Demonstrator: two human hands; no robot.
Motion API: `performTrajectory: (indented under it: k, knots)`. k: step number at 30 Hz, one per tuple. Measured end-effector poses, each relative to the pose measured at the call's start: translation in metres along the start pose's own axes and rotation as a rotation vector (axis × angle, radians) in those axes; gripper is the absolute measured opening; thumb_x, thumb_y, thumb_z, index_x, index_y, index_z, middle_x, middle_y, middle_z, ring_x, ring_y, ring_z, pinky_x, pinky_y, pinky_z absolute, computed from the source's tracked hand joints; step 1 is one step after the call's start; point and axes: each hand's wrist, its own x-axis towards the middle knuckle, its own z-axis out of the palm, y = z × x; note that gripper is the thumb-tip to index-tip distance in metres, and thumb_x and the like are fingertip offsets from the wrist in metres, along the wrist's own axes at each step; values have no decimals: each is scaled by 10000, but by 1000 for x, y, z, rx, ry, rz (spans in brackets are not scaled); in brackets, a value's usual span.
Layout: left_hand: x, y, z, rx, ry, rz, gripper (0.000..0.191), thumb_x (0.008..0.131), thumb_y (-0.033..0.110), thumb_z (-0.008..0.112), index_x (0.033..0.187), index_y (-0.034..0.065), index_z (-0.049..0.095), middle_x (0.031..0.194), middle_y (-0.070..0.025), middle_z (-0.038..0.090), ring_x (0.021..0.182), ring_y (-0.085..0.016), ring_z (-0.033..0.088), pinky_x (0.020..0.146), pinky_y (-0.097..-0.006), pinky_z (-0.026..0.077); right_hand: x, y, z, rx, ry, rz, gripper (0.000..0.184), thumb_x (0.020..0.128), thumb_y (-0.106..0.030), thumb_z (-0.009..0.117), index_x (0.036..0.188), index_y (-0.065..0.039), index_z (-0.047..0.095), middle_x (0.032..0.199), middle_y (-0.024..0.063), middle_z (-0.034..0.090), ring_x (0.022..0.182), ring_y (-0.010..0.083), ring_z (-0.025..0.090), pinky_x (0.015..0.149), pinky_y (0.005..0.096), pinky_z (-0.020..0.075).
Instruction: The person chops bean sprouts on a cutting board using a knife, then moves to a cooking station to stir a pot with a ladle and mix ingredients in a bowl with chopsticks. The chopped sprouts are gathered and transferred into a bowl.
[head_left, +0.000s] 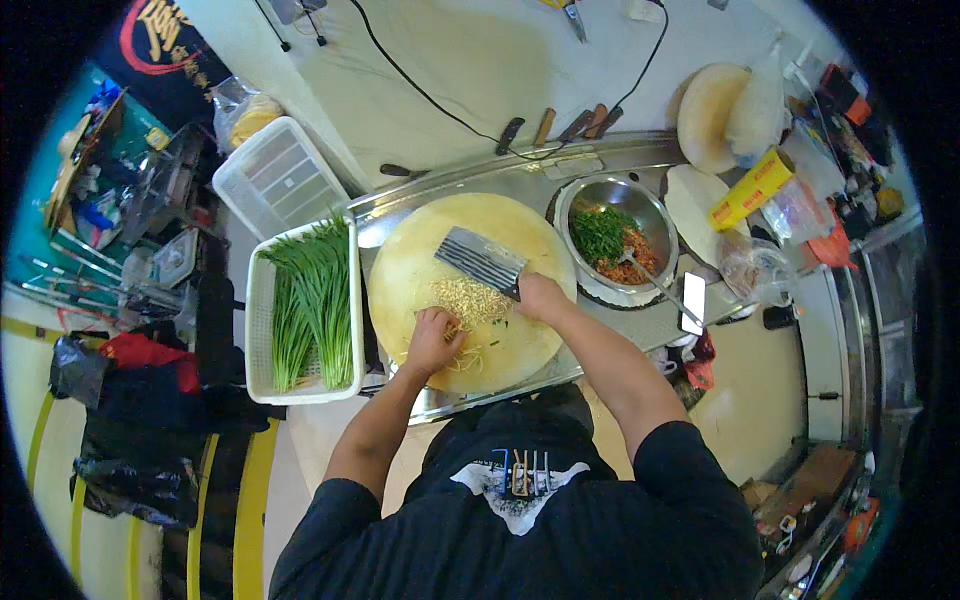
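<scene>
On a round yellowish chopping board (409, 247) lies a heap of finely chopped pale bits (469, 298). My right hand (543, 297) grips the handle of a broad cleaver (480, 257), whose blade is over the board just beyond the heap. At the heap's near left side, my left hand (433, 341) has its fingers curled over pale strips. More loose pale strips (469, 360) lie on the board to the right of that hand. A steel bowl (664, 206) right of the board contains chopped greens (600, 234), an orange-brown mixture (637, 253) and a long-handled spoon (652, 279).
A white basket (253, 330) of long green stalks (322, 300) stands left of the board. Another white basket (281, 180) is behind it. Several knives (574, 126) line the steel counter's back edge. A phone (693, 301) and a yellow roll (752, 189) lie at right. A black cable (420, 86) hangs behind.
</scene>
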Motion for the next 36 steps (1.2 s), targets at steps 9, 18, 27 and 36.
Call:
performTrajectory:
  k: [9,18,27,36]
  knots:
    - [-7,-13,8,18,221,196,208,804,80,800,985,68,698,1077,-132,630,1128,-367,578,1007,-470,492,-90,-49,20,574,239,89,435,1039,-386,610,1058,46,653,993,289,716,942,472,695,849,525,546]
    - [-3,-14,14,-81,211,165,196,796,71,776,976,60,697,1056,-135,623,1074,-369,584,961,-480,501,-130,-85,30,433,65,89,517,1099,-463,503,1021,29,643,918,305,707,903,490,690,808,561,536]
    - [-1,-7,8,-14,228,164,218,783,74,776,970,30,672,1025,-159,629,994,-386,595,904,-496,511,-137,-107,12,321,-23,88,528,1109,-455,476,1012,39,637,899,304,710,869,495,695,798,576,541]
    - [-2,-15,14,-78,233,174,170,800,67,775,926,13,676,1061,-170,643,1008,-399,608,889,-485,535,-118,-92,28,321,-24,28,534,1106,-448,489,1004,53,645,894,329,702,861,513,691,790,578,545]
